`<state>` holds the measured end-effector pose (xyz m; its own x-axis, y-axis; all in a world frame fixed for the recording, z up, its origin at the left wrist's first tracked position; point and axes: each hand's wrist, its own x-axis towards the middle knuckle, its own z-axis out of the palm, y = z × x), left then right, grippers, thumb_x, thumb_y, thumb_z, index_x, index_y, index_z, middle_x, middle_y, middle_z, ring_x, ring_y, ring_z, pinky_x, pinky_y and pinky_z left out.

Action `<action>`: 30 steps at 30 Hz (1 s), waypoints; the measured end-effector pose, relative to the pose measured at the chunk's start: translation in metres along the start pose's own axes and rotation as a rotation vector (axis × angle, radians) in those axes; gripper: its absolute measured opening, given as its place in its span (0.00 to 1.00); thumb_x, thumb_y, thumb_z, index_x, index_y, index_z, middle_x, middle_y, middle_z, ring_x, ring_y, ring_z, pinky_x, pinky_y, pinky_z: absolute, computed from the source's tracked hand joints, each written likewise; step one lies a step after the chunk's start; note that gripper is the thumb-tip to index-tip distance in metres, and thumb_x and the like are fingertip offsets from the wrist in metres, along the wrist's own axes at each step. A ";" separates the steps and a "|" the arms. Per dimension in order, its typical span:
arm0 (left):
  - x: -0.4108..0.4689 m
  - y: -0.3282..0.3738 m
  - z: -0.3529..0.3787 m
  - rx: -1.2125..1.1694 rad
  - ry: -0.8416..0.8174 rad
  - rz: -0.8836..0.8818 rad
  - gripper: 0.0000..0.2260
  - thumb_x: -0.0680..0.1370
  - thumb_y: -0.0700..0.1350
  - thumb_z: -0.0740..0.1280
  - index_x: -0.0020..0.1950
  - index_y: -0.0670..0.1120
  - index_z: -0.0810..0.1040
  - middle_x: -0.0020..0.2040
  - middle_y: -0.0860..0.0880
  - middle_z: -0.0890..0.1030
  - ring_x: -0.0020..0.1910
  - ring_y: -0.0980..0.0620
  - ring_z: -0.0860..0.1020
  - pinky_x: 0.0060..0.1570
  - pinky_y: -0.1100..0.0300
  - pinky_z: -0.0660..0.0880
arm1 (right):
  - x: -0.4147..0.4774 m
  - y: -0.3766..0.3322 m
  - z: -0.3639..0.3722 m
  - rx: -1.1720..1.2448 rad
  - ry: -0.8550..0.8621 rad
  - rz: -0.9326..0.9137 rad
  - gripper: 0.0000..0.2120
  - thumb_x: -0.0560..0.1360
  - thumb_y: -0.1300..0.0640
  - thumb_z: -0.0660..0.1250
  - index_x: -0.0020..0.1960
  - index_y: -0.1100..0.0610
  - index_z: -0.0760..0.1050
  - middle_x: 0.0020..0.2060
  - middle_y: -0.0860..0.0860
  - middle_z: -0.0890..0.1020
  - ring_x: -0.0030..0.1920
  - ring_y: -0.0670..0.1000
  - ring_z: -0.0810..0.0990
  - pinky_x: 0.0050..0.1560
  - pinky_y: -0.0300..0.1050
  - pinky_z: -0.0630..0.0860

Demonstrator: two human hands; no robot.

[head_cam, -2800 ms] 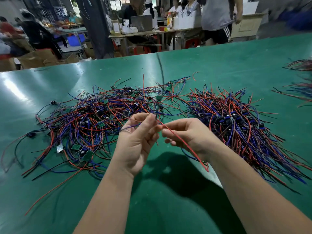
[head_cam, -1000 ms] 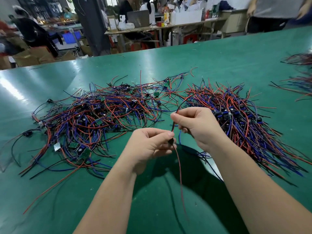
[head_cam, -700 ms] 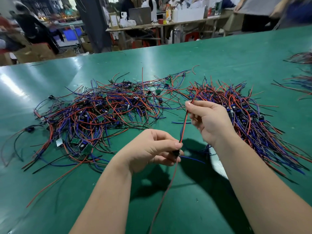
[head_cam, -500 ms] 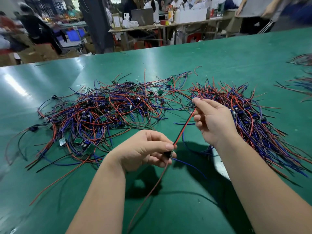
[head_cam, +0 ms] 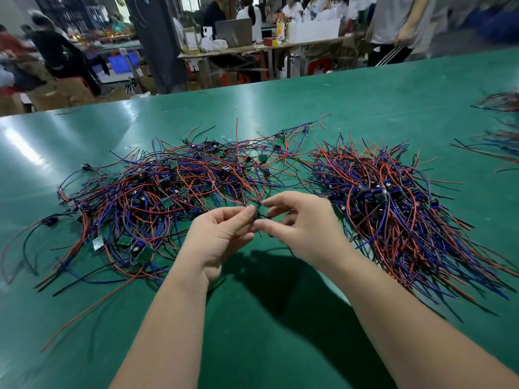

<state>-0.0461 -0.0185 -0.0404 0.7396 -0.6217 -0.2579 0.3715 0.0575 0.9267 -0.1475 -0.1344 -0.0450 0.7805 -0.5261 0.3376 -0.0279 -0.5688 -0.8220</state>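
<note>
Head view: at the left, around ten o'clock from the hands, lies the tangled heap of wires (head_cam: 157, 197), red, blue and black, with small green circuit boards (head_cam: 144, 254) at its near edge. It rests on the green worktop (head_cam: 365, 108).

In the middle, the left hand (head_cam: 219, 237) pinches a small black part (head_cam: 256, 216) between thumb and forefinger, above the worktop at its twelve o'clock. Half a second ago the right hand (head_cam: 303, 228) was away at one o'clock and drew a red wire straight out from this part. Now it has come back, and its thumb and forefinger make a narrow pincer directly beside the part. Whether they grip it already, I cannot tell. The wires of the part are hard to follow here.

I judge that the straightening pull is finished and that the piece is now being taken over or adjusted at its body.

At two o'clock lies the combed bundle of wires (head_cam: 393, 203), all running one way; probably the piece goes there next. At the far right edge, another heap (head_cam: 502, 130) is blurred.
</note>
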 end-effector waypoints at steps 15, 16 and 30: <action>-0.002 0.007 -0.001 0.016 -0.005 0.147 0.09 0.71 0.52 0.70 0.40 0.47 0.81 0.41 0.47 0.85 0.36 0.53 0.83 0.33 0.63 0.78 | 0.010 -0.017 -0.058 0.302 0.521 -0.032 0.06 0.70 0.61 0.74 0.46 0.53 0.82 0.34 0.49 0.84 0.30 0.50 0.83 0.29 0.43 0.78; 0.000 0.008 -0.006 0.054 0.084 0.160 0.08 0.74 0.50 0.69 0.40 0.47 0.81 0.40 0.48 0.85 0.37 0.53 0.83 0.34 0.63 0.78 | 0.012 -0.011 -0.068 0.137 0.593 0.010 0.06 0.70 0.59 0.74 0.46 0.53 0.82 0.35 0.49 0.84 0.31 0.50 0.83 0.33 0.44 0.79; 0.017 0.000 -0.054 1.458 0.679 -0.004 0.13 0.75 0.53 0.64 0.59 0.59 0.78 0.59 0.46 0.76 0.63 0.42 0.68 0.63 0.47 0.59 | 0.012 -0.002 -0.059 -0.519 0.293 0.149 0.14 0.73 0.55 0.68 0.58 0.54 0.79 0.55 0.56 0.74 0.58 0.57 0.73 0.63 0.54 0.68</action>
<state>-0.0035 0.0136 -0.0600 0.9875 -0.1524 0.0398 -0.1574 -0.9469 0.2805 -0.1748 -0.1770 -0.0119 0.5429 -0.7338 0.4085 -0.4816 -0.6705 -0.5644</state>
